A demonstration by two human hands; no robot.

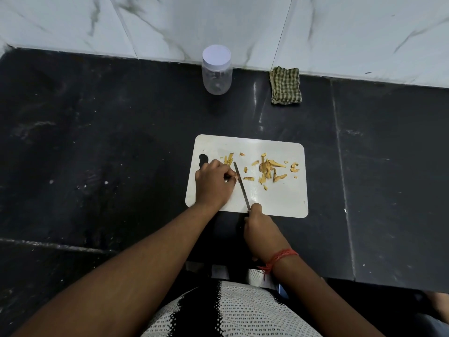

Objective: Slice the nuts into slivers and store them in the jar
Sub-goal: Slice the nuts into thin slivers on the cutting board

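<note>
A white cutting board (279, 200) lies on the dark counter. Several tan nut slivers (267, 170) are scattered across its far half, with a small cluster (228, 158) near my left hand. My left hand (213, 183) rests on the board's left side, fingertips pinched on a small nut piece against the blade. My right hand (261, 229) grips the handle of a knife (241, 186), whose thin blade angles up-left, its tip by my left fingertips. A clear plastic jar (216, 74) with a white lid (216, 55) on it stands at the back by the wall.
A folded green-checked cloth (286, 85) lies at the back, right of the jar. The black stone counter (109, 154) stretches wide to the left and right of the board. A white marble-pattern wall (218, 20) rises behind it.
</note>
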